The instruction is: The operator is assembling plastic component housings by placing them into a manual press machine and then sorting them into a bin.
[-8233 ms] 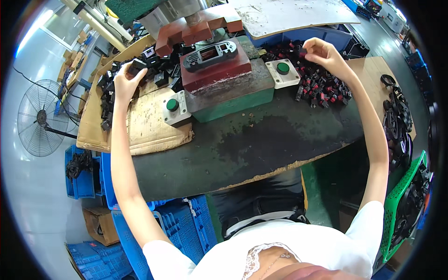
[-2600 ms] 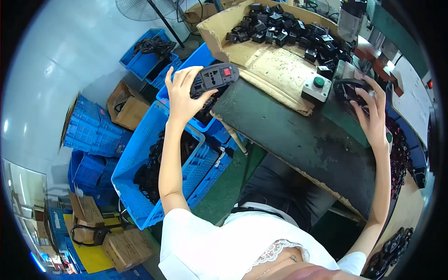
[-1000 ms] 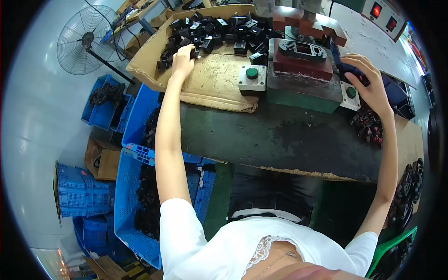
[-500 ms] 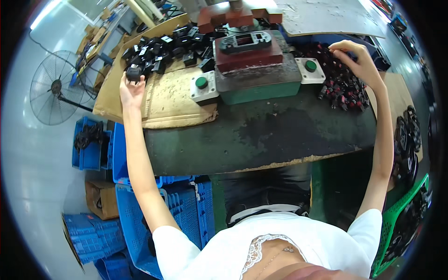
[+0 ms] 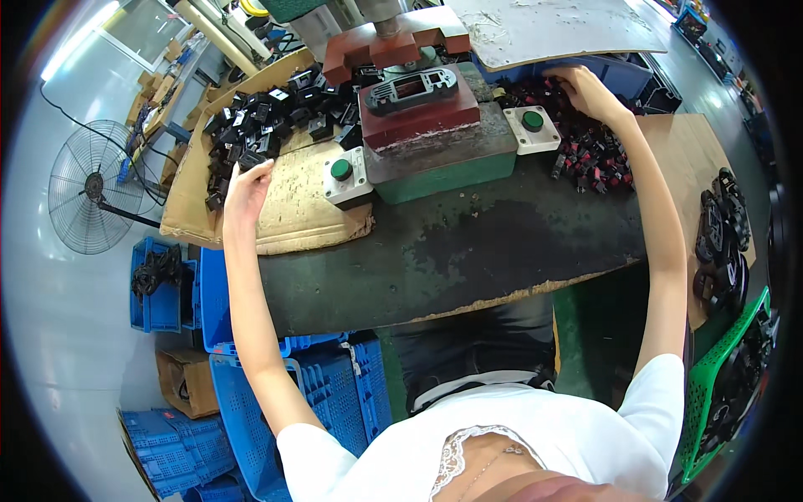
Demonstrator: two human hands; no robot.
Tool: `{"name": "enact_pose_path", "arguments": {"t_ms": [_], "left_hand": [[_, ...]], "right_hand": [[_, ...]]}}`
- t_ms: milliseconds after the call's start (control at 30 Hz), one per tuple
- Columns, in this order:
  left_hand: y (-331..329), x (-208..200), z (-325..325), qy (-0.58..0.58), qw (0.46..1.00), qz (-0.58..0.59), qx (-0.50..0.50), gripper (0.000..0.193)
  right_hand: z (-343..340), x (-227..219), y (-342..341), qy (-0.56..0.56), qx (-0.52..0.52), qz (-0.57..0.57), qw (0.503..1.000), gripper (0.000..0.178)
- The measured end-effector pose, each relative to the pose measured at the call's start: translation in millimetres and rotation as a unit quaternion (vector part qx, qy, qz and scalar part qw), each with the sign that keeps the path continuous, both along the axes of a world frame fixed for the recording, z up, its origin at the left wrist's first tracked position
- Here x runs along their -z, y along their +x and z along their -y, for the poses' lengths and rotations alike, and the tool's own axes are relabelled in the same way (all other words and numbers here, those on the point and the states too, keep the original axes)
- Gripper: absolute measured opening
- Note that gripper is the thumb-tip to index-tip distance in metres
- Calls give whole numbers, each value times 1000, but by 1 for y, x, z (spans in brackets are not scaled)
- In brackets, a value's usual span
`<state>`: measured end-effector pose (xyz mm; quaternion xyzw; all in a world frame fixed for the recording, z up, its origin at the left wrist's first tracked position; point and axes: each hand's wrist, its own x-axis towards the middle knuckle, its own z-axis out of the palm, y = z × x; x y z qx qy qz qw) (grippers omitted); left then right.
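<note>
Casing (image 5: 428,83), black and grey with a long opening, lies well beyond the rough front edge of the dark worktop (image 5: 468,243). Nearer the body and off to the left, the left hand (image 5: 244,197) is over a cardboard tray (image 5: 188,201), its thumb and fingers pinching a black block (image 5: 250,159) just beside a heap of similar blocks (image 5: 276,113). From these fingers the casing lies to the right and farther away. A white box (image 5: 358,177) with a green button stands between that hand and a green base (image 5: 447,176); a second white button box (image 5: 544,140) is at the base's right side. On the base is a red block (image 5: 422,125), and the casing rests on top of it, long axis running left to right, right end slightly farther off. The right hand (image 5: 595,96) reaches over a pile of small red and black parts (image 5: 592,159), fingers bent and bunched; whether they grip a part, I cannot tell. From them the casing lies to the left, at about the same depth, and these fingers look somewhat nearer to it than the left ones. Above and behind the casing hangs a red-brown press head (image 5: 397,50), apart from it.
</note>
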<state>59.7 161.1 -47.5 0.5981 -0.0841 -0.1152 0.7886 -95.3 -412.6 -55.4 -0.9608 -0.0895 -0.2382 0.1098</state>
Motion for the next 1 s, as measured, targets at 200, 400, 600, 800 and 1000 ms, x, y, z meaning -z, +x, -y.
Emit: {"name": "enact_pose_path", "arguments": {"t_ms": [200,400,600,800,1000], "left_hand": [[-23,-10,24,161,981,91,-65,42],[-21,6,31,315,929,171,-93,41],[-22,-10,30,246,968,29,-30,39],[-37,-32,47,111,992,20,58,31],[-60,-63,88,139,980,90,112,33]], "right_hand": [[-12,3,11,51,9,-70,996,26],[-16,-8,13,37,4,-109,993,21],[-21,-4,17,48,24,-103,993,19],[-22,2,15,-17,106,-89,990,21],[-47,-8,-19,-20,36,69,997,19]]}}
